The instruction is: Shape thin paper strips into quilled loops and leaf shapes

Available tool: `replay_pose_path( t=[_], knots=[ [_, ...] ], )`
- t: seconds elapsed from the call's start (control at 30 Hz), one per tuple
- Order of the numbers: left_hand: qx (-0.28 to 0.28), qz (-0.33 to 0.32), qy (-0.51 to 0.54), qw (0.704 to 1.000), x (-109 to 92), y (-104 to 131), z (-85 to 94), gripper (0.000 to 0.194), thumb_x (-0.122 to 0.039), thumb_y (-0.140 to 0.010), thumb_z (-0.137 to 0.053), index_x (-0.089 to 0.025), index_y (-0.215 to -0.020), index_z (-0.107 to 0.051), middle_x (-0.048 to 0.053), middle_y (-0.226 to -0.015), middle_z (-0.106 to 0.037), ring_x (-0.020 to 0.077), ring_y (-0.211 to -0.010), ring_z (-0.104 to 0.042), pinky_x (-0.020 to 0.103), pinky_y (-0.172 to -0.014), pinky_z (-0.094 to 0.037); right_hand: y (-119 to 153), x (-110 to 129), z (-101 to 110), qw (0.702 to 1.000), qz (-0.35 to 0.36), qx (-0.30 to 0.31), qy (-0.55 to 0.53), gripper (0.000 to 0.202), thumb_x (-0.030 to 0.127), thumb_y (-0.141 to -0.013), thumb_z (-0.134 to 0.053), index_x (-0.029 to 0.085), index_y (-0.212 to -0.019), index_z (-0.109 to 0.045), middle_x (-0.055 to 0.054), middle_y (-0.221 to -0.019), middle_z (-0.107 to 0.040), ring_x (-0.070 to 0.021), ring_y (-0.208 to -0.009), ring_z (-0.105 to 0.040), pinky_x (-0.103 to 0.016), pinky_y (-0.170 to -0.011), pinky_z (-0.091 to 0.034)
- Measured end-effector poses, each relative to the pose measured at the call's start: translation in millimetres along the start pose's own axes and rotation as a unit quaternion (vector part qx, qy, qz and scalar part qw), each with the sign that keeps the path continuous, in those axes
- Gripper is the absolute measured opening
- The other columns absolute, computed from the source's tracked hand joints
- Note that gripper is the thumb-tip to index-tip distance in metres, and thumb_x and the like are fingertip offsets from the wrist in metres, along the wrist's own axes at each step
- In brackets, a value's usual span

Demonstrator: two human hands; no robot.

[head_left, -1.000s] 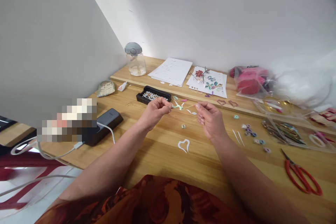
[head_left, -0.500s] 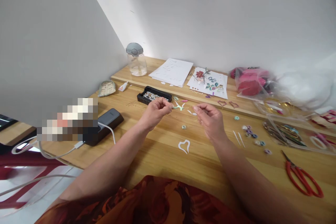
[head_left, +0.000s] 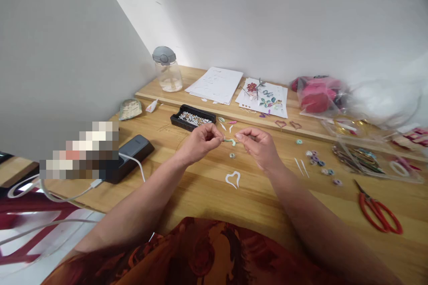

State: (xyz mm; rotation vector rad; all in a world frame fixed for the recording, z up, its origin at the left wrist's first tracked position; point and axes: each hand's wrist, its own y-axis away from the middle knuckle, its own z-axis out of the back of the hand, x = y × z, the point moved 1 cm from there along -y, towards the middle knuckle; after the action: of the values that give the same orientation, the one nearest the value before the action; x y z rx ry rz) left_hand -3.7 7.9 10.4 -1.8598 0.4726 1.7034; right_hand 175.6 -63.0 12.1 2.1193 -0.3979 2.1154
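Observation:
Between my two hands hangs a small curved pale-green piece (head_left: 231, 141). My left hand (head_left: 204, 141) is closed in a pinch on its left end. My right hand (head_left: 256, 144) is pinched just to the right of the piece; what its fingertips hold is too small to make out. Below them on the wooden table lie a small spool (head_left: 232, 156) and a white heart-shaped outline (head_left: 233, 180). Behind my hands sit small white and coloured leaf shapes and a black tray (head_left: 174, 120) of silvery and brown beads.
Red-handled scissors (head_left: 379, 211), several small spools (head_left: 313, 156) and two white slivers lie right. A black power bank (head_left: 133, 156) with cables stands left. On the back ledge are a lidded jar (head_left: 169, 75), paper sheets (head_left: 216, 84) and a pink bundle in plastic (head_left: 314, 95).
My hands have come closer together, the right one moving left. The view has shifted slightly, so the tabletop things appear a little higher and further left.

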Motion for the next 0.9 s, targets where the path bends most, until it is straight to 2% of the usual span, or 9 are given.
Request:
replay_pose_path(
  t=[0.17, 0.3, 0.43, 0.6, 0.73, 0.9],
  knots=[
    [0.017, 0.004, 0.061, 0.998, -1.5, -0.6, 2.0, 0.018, -0.026, -0.077, -0.072, -0.015, -0.075, -0.058, 0.001, -0.077, -0.063, 0.0097, -0.072, -0.054, 0.025, -0.07, -0.041, -5.4, -5.8, 6.3, 0.996, -0.065, -0.034, -0.041, 0.028, 0.04, -0.065, -0.081, 0.018, -0.074, -0.067, 0.007, -0.053, -0.045, -0.0039, -0.042, -0.027, -0.024, -0.042, -0.015],
    [-0.044, 0.009, 0.113, 0.993, -0.3, -3.5, 4.5, 0.019, -0.026, -0.074, -0.074, -0.015, -0.073, -0.059, 0.002, -0.077, -0.063, 0.0086, -0.067, -0.052, 0.024, -0.066, -0.041, -6.2, -7.9, 10.2, 0.994, -0.088, -0.045, -0.037, 0.029, 0.04, -0.063, -0.081, 0.018, -0.074, -0.067, 0.008, -0.051, -0.043, -0.0042, -0.041, -0.025, -0.025, -0.042, -0.013],
    [-0.104, 0.009, 0.138, 0.985, -0.8, -5.3, 6.2, 0.02, -0.026, -0.071, -0.075, -0.014, -0.07, -0.059, 0.001, -0.074, -0.062, 0.008, -0.065, -0.051, 0.023, -0.064, -0.04, -5.4, -8.6, 10.1, 0.998, -0.052, -0.036, 0.005, 0.028, 0.042, -0.068, -0.078, 0.018, -0.078, -0.068, 0.007, -0.052, -0.043, -0.0053, -0.044, -0.025, -0.025, -0.044, -0.016],
    [-0.148, 0.006, 0.127, 0.981, 1.0, -6.7, 8.6, 0.02, -0.026, -0.07, -0.075, -0.014, -0.072, -0.059, 0.0, -0.069, -0.061, 0.0076, -0.062, -0.05, 0.023, -0.064, -0.039, -1.8, -7.3, 8.3, 0.994, 0.017, -0.018, 0.11, 0.027, 0.044, -0.075, -0.072, 0.017, -0.079, -0.07, 0.006, -0.053, -0.042, -0.0074, -0.048, -0.026, -0.026, -0.047, -0.018],
    [-0.169, -0.003, 0.116, 0.979, 3.6, -7.9, 10.1, 0.022, -0.027, -0.071, -0.075, -0.014, -0.071, -0.058, -0.002, -0.063, -0.058, 0.0071, -0.061, -0.05, 0.022, -0.063, -0.038, 4.5, -2.8, 5.4, 0.981, 0.064, 0.012, 0.181, 0.024, 0.041, -0.08, -0.068, 0.018, -0.083, -0.072, 0.007, -0.049, -0.034, -0.0082, -0.048, -0.025, -0.026, -0.048, -0.018],
    [-0.173, -0.003, 0.106, 0.979, 5.0, -8.3, 10.3, 0.022, -0.027, -0.07, -0.076, -0.014, -0.072, -0.058, -0.001, -0.067, -0.061, 0.0072, -0.062, -0.051, 0.022, -0.063, -0.039, 7.3, -0.3, 3.9, 0.971, 0.099, 0.025, 0.217, 0.022, 0.039, -0.082, -0.066, 0.018, -0.084, -0.072, 0.007, -0.048, -0.032, -0.0084, -0.047, -0.026, -0.026, -0.048, -0.02]
  ],
)
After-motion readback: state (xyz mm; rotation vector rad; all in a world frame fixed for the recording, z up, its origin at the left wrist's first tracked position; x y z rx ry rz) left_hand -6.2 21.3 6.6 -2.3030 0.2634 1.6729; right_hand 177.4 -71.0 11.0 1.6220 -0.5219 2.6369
